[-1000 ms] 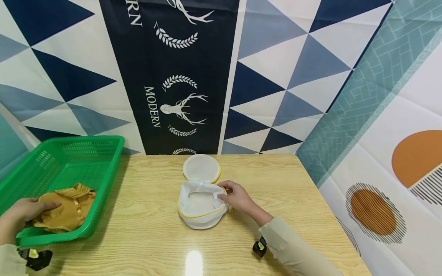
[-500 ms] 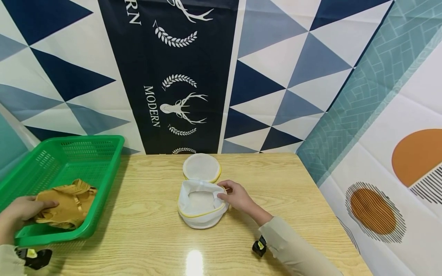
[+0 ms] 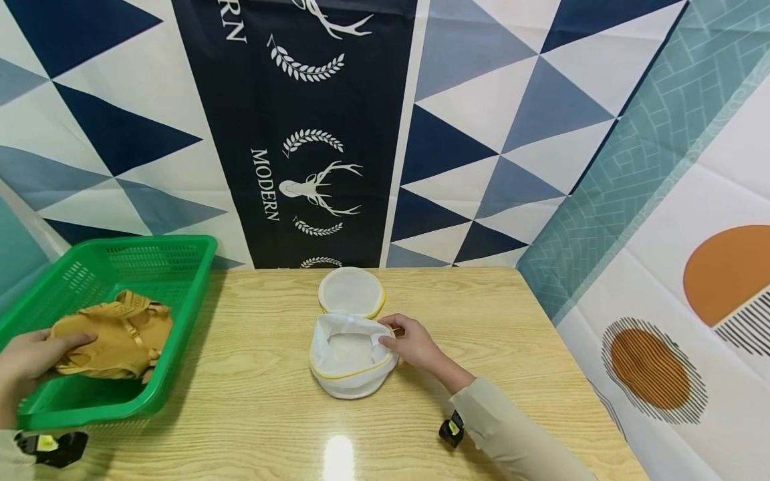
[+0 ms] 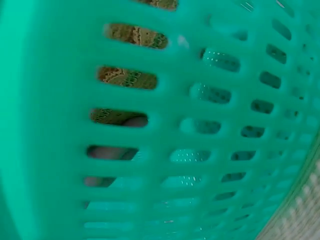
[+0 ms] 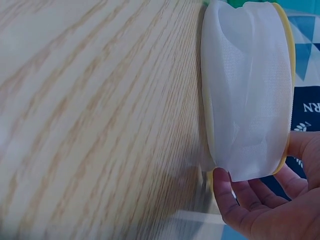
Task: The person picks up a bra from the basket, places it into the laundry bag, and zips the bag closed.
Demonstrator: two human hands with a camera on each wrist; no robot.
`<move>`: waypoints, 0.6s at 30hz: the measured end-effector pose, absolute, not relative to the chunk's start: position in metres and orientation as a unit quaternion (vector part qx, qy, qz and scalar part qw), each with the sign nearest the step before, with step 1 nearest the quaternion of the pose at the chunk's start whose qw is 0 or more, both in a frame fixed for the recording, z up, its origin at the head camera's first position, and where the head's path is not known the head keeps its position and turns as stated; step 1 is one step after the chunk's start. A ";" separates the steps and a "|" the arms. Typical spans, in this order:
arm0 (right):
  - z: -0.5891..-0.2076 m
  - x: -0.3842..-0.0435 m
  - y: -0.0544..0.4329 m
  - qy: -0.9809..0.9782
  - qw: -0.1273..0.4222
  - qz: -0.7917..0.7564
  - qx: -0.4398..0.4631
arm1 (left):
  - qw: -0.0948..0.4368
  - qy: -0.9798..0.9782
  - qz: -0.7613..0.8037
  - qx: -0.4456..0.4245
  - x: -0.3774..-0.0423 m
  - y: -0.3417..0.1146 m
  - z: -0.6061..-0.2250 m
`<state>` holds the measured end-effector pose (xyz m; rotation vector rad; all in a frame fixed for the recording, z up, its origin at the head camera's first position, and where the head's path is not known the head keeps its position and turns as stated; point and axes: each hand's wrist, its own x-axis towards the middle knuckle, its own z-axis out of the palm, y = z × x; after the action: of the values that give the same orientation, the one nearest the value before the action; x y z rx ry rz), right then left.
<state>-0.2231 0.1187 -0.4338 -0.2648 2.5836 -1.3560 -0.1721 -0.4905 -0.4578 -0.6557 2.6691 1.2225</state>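
Note:
My left hand (image 3: pixel 30 361) holds a folded mustard-yellow bra (image 3: pixel 114 337) with lace trim and a thin strap, thumb on top and fingers underneath. The bra is within the green plastic basket (image 3: pixel 191 300), above its floor. Through the slots in the left wrist view, a bit of patterned lace (image 4: pixel 127 77) shows. On the table, a white mesh laundry bag (image 3: pixel 351 384) with yellow zipper edging stands unzipped, its round lid (image 3: pixel 351 292) folded back behind it. My right hand (image 3: pixel 415 344) pinches the bag's right rim; in the right wrist view its fingers (image 5: pixel 227 200) reach around the mesh side.
The wooden table (image 3: pixel 252 361) extends to the patterned wall covering (image 3: pixel 325 133) at the back. Another printed sheet (image 3: pixel 674 321) hangs along the right side. The basket's wall stands between the left wrist camera and the bra.
My left hand has lifted the bra and shifted it slightly away from me within the basket. My right hand and the laundry bag have stayed put.

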 end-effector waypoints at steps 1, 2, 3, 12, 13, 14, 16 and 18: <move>-0.434 -0.223 0.119 0.877 0.104 -0.460 -0.091 | 0.065 0.887 0.404 -0.215 -0.171 -0.488 -0.455; -0.435 -0.223 0.119 0.877 0.102 -0.461 -0.091 | 0.061 0.885 0.406 -0.217 -0.174 -0.495 -0.463; -0.435 -0.223 0.119 0.877 0.100 -0.460 -0.093 | 0.058 0.884 0.412 -0.214 -0.175 -0.499 -0.467; -0.434 -0.222 0.118 0.881 0.096 -0.455 -0.091 | 0.061 0.871 0.439 -0.212 -0.158 -0.457 -0.416; -0.434 -0.222 0.118 0.882 0.096 -0.453 -0.092 | 0.057 0.869 0.444 -0.211 -0.161 -0.465 -0.425; -0.434 -0.222 0.117 0.882 0.097 -0.453 -0.089 | 0.054 0.868 0.446 -0.209 -0.165 -0.474 -0.436; -0.434 -0.222 0.117 0.883 0.096 -0.451 -0.090 | 0.048 0.870 0.446 -0.207 -0.172 -0.493 -0.458; -0.434 -0.222 0.116 0.882 0.096 -0.453 -0.086 | 0.041 0.874 0.442 -0.199 -0.179 -0.509 -0.477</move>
<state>-0.2218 0.1164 -0.4343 -0.2536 2.6140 -1.3420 -0.1787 -0.5095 -0.4768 -0.6090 2.6759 1.3544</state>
